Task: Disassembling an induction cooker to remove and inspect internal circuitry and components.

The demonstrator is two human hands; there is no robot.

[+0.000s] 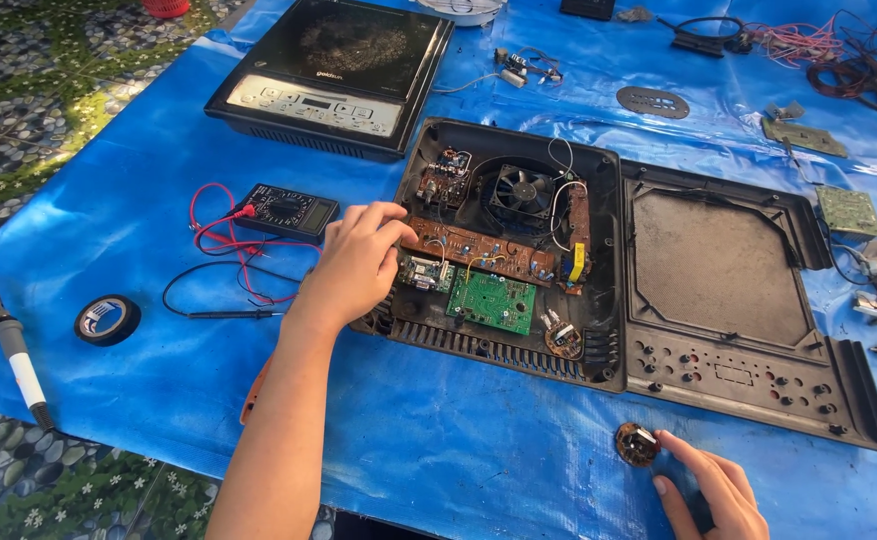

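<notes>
From the head camera, a blue tarp (479, 440) carries everything, and its near edge gives way to patterned ground at the lower left. Near the middle of the tarp lies an opened cooker base (509, 250), its black shell showing a fan (522, 190), a long brown circuit board (479, 250) and a green circuit board (492, 300). The left hand (354, 265) reaches in over the base's left edge, fingers slightly spread and curled down, their tips resting on the left end of the brown board; whether they pinch anything there cannot be made out, since the hand covers that spot. An orange object under the left forearm is mostly hidden. The detached top panel (719, 270) lies face-down, touching the base's right side. Near the tarp's front edge, just in front of the panel, the right hand (714, 495) is partly cut off by the bottom of the frame, fingers loosely apart, the index tip touching a small round coil part (637, 444). Towards the tarp's far edge sits a whole induction cooker (334, 75), with a multimeter (287, 212) and its red and black leads just left of the base. A roll of black tape (108, 320) and a soldering iron (19, 360) lie at the tarp's left edge. At the far right corner, tangled wires and small boards are too small and cropped to tell apart.
</notes>
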